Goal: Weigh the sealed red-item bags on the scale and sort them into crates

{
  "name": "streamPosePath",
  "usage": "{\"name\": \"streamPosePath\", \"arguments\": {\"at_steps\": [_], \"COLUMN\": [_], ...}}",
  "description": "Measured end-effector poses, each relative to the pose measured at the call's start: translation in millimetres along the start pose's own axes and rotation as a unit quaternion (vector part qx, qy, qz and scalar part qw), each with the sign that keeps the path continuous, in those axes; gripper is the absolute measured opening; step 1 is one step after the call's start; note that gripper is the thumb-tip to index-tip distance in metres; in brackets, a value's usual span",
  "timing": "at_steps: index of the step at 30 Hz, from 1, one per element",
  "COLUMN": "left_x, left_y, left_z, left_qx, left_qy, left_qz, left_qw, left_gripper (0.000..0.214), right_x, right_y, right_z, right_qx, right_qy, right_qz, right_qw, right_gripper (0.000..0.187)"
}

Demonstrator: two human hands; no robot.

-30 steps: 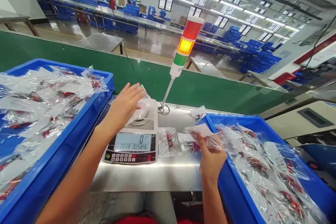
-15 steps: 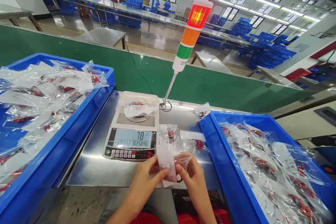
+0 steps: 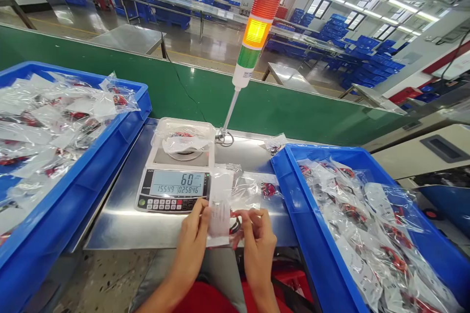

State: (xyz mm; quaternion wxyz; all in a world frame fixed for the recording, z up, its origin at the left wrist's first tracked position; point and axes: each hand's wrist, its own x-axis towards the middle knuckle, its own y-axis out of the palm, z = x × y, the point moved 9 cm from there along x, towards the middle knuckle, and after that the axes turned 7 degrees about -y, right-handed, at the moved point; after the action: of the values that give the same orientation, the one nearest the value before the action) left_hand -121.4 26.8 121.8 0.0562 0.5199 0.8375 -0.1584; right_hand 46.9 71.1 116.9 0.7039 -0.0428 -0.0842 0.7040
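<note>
A clear plastic bag with a white label (image 3: 219,210) is in front of me at the table's near edge. My left hand (image 3: 194,232) pinches the left edge of this bag. A small coil of red and black wire (image 3: 235,225) shows at the bag's right side. My right hand (image 3: 259,237) has its fingers closed on the wire, partly covering it; whether the wire lies inside the bag I cannot tell. Just left stands a digital counting scale (image 3: 175,190) reading 60, with a bagged wire bundle (image 3: 186,144) on its pan.
Blue bins of bagged wire stand on the left (image 3: 110,149) and right (image 3: 312,234). Beyond the held bag lies another bagged red wire bundle (image 3: 269,189), with a small bag (image 3: 275,143) farther back. A signal tower (image 3: 256,33), lit amber, rises before a green partition (image 3: 312,107).
My right hand has shifted and now grips the wire coil, which is more exposed. The scale reading went from 78 to 60, and the tower light from red to amber. The view tilted slightly.
</note>
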Motion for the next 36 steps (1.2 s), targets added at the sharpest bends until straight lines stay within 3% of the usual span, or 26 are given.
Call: {"name": "streamPosePath", "arguments": {"at_steps": [3, 5, 7, 10, 13, 15, 17, 20, 21, 23, 26, 28, 31, 33, 36], "left_x": [-10.5, -19.7, -25.0, -19.8, -20.4, -24.7, -31.1, -39.1, -37.2, -26.4, 0.9, 24.4, 70.4, 97.7, 121.5], "left_y": [-15.4, -15.1, -7.0, 9.3, 24.2, 32.3, 41.1, 47.7, 42.8, 17.7, -50.0, -87.1, -107.3, -111.5, -124.6], "left_z": [-21.3, -36.9, -42.8, -29.8, -16.1, -14.1, -16.5, -32.0, -41.1, -64.9, -100.0, -113.2, -114.4, -111.3, -118.2], "left_qx": [0.081, 0.132, 0.216, 0.376, 0.456, 0.468, 0.443, 0.368, 0.346, 0.297, 0.248, 0.274, 0.312, 0.288, 0.220], "left_qy": [0.119, 0.227, 0.295, 0.280, 0.249, 0.249, 0.263, 0.328, 0.353, 0.398, 0.425, 0.415, 0.373, 0.342, 0.317], "left_qz": [-0.064, -0.042, 0.015, 0.115, 0.212, 0.242, 0.265, 0.272, 0.245, 0.148, -0.054, -0.133, -0.086, -0.045, -0.098], "left_qw": [0.987, 0.964, 0.931, 0.876, 0.828, 0.812, 0.815, 0.827, 0.834, 0.855, 0.869, 0.858, 0.870, 0.893, 0.917], "left_gripper": [0.032, 0.028, 0.028, 0.029, 0.031, 0.027, 0.024, 0.014, 0.012, 0.018, 0.018, 0.017, 0.033, 0.027, 0.028], "right_x": [2.4, 6.2, 9.6, 13.9, 18.3, 20.8, 18.2, -2.2, -6.5, -4.4, 11.7, 21.4, 30.6, 34.1, 37.1], "right_y": [-0.7, -16.6, -39.6, -69.6, -84.9, -80.8, -56.8, -10.1, -1.9, 0.2, -20.2, -36.7, -55.8, -66.0, -78.4], "right_z": [1.7, -4.0, -14.3, -29.6, -36.8, -28.7, -10.0, 10.3, 10.9, 8.8, 4.9, 2.7, 1.4, 1.0, -3.4], "right_qx": [0.015, 0.022, 0.026, 0.035, 0.028, 0.005, -0.027, -0.081, -0.098, -0.122, -0.145, -0.152, -0.150, -0.147, -0.151], "right_qy": [-0.003, 0.009, 0.026, 0.032, 0.018, -0.019, -0.079, -0.123, -0.112, -0.089, -0.086, -0.086, -0.078, -0.070, -0.049], "right_qz": [0.023, -0.010, -0.063, -0.108, -0.093, -0.034, 0.097, 0.314, 0.345, 0.332, 0.230, 0.172, 0.112, 0.073, 0.027], "right_qw": [1.000, 1.000, 0.997, 0.993, 0.995, 0.999, 0.992, 0.938, 0.927, 0.931, 0.959, 0.970, 0.979, 0.984, 0.987], "right_gripper": [0.042, 0.045, 0.050, 0.052, 0.049, 0.052, 0.061, 0.054, 0.044, 0.035, 0.035, 0.035, 0.038, 0.040, 0.041]}}
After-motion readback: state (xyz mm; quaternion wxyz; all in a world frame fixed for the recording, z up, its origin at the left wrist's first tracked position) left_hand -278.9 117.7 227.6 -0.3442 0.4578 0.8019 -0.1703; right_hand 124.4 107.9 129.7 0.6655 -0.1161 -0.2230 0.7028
